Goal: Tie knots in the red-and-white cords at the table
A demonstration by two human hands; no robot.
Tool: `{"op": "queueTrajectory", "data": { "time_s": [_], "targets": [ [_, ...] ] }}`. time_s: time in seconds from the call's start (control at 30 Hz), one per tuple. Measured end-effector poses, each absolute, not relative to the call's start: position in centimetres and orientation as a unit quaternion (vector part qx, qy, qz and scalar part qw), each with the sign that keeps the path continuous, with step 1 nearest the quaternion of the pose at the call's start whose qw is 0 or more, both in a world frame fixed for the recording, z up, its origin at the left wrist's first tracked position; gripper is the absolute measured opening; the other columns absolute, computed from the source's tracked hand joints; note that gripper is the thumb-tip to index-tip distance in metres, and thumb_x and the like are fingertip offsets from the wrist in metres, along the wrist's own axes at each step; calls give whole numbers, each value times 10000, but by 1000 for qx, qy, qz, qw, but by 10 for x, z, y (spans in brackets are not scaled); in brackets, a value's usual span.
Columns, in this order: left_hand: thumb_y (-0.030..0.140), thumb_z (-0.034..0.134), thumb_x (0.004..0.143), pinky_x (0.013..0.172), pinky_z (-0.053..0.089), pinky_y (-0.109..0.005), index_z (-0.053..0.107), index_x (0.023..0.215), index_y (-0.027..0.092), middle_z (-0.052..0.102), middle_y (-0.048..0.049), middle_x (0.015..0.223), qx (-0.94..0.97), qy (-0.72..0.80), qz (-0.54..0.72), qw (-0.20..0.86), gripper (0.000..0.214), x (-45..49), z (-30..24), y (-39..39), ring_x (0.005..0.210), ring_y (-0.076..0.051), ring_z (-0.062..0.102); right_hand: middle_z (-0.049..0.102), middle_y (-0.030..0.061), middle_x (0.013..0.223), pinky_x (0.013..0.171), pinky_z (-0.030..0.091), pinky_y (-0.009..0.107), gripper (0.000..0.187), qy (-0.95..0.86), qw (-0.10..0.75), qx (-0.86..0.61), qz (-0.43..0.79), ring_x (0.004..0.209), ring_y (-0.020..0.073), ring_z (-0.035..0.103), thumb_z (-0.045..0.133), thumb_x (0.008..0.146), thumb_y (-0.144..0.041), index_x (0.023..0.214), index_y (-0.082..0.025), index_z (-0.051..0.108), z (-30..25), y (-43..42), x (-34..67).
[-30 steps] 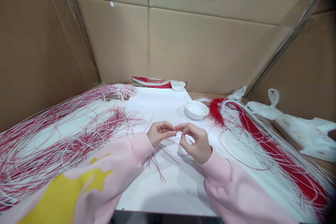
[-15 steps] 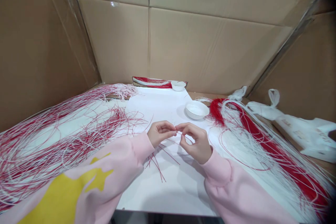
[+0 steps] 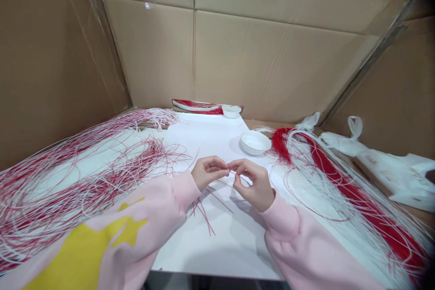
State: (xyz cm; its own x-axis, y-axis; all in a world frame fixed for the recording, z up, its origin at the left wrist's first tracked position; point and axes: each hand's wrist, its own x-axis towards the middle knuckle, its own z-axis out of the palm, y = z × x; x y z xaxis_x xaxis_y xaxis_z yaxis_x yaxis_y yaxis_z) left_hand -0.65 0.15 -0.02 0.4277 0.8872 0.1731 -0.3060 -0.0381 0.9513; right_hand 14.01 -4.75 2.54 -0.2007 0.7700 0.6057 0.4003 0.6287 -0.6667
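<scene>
While red-and-white strand bundles [image 3: 81, 186] still lie left and right of the white sheet [image 3: 207, 249], almost nothing has shifted: the left hand [image 3: 208, 172] and right hand [image 3: 254, 185] keep a narrow pinching grip on one thin strand [image 3: 231, 171] above the sheet.

The left hand [image 3: 208, 173] and right hand [image 3: 254, 185] pinch a thin strand [image 3: 233, 171] above white paper [image 3: 200, 253].

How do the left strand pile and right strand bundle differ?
The left pile is loose and splayed; the right bundle is gathered into a hank. The left mixes red and white throughout; the right shows a solid red core with white strands alongside. Both are thin strands.
</scene>
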Motion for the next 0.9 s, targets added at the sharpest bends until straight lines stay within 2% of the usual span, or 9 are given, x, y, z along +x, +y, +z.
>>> {"op": "queueTrajectory", "data": {
  "time_s": [0.4, 0.9],
  "targets": [
    [196, 707, 544, 674, 475, -259, 576, 663, 119, 624, -15, 655, 562, 261, 468, 630, 193, -6, 0, 1, 644, -124, 593, 583, 59, 862, 667, 487, 279, 182, -752, 498, -388, 191, 795, 151, 560, 459, 621, -6, 637, -184, 424, 26, -48, 140],
    [218, 665, 604, 712, 460, -263, 599, 713, 127, 629, -45, 737, 614, 257, 454, 592, 157, -7, 1, -3, 741, -147, 591, 576, 65, 856, 688, 477, 284, 148, -757, 484, -397, 186, 802, 155, 559, 480, 639, -30, 635, -175, 453, 26, -45, 139]
  ]
}}
